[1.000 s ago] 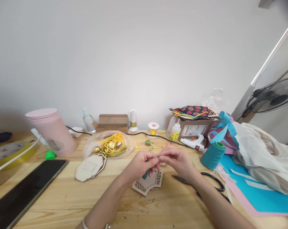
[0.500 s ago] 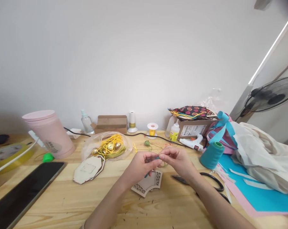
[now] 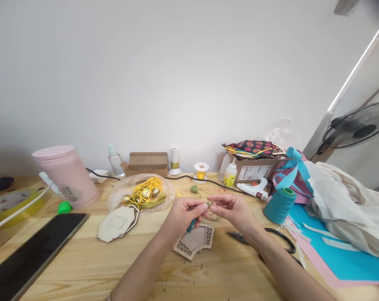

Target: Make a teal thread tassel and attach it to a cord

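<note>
My left hand [image 3: 184, 214] is closed on a small teal tassel [image 3: 191, 225], whose end hangs below the fingers. Close beside it, my right hand [image 3: 230, 211] pinches thin green cord [image 3: 212, 217] at the top of the tassel; a loop of it droops between the hands. Under my left hand lies a fan-shaped wooden frame [image 3: 194, 242] with lattice corners. Black-handled scissors [image 3: 280, 238] lie partly beneath my right forearm. Behind the hands rests a small ball of green cord [image 3: 194, 189].
Left are a phone [image 3: 35, 251], a pink cup [image 3: 67, 177] and a plastic bag [image 3: 114, 192] of gold bells and yellow cord. Right are a teal thread cone [image 3: 280, 205], glue gun [image 3: 253, 189], glue bottle [image 3: 230, 174] and blue sheets [image 3: 342, 261].
The fingertips have shifted slightly, and more of the teal tassel shows below my left hand. The view has moved a little.
</note>
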Demonstrator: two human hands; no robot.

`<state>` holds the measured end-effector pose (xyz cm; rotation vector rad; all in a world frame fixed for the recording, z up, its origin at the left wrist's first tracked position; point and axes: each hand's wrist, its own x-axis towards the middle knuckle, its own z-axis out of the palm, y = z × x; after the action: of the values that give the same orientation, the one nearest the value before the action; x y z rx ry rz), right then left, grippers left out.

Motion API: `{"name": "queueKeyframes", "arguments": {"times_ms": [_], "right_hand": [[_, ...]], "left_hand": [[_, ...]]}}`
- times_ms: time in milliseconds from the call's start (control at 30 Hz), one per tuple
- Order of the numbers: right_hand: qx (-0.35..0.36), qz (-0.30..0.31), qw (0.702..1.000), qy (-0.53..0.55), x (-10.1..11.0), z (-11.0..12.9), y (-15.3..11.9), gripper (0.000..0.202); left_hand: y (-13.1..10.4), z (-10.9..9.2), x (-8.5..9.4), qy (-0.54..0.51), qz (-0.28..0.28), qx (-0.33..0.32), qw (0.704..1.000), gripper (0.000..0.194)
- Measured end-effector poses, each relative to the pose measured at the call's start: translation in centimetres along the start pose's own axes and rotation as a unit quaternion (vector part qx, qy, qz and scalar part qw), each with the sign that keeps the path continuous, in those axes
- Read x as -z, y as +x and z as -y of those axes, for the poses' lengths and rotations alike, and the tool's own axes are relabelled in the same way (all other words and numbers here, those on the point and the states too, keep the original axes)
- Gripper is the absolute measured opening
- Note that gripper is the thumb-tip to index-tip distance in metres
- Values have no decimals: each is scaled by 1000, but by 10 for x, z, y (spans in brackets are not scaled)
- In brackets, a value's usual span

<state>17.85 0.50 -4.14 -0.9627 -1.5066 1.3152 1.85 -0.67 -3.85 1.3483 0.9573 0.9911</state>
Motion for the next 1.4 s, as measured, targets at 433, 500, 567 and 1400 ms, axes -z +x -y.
{"name": "queueKeyframes", "arguments": {"times_ms": [433,500,567,1400], "right_hand": [[234,-54,887,-395,-5,-4,-2,15],[261,-53,852,-451,-6,-4,-3,18],[277,-46,815,-508,-8,-2,-5,20],[165,2,916,-365,10,16,-5,13]], "left_hand": [[4,5,-1,-22,-84,-29,996,27],[4,6,-2,20,-102,-38,994,28],[4,6,-3,74,-116,-43,990,29],[-3,-2,-5,310,28,-198,929,25]]}}
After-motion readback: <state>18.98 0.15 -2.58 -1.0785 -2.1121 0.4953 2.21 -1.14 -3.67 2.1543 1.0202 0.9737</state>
